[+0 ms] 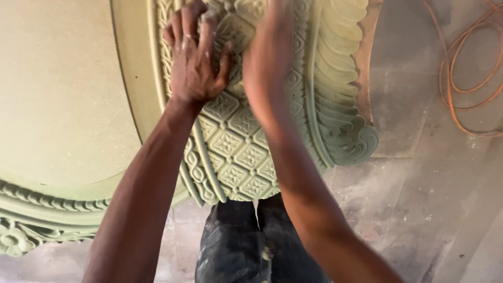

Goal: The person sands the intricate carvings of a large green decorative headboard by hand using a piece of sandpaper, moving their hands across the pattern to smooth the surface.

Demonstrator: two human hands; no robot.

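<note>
L hand flat, fingers spread, pressing carved green panel w/ diamond relief near its edge, grasping nothing. R hand blurred on same carving; grip can't tell. Orange cable on floor.

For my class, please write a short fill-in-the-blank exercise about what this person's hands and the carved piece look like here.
1. The left hand presses flat on a carved panel patterned with ____ shapes.
2. The right hand is ____ by motion, so its grip is unclear.
3. An ____ cable lies coiled on the dusty floor.

Missing words: diamond; blurred; orange
</note>
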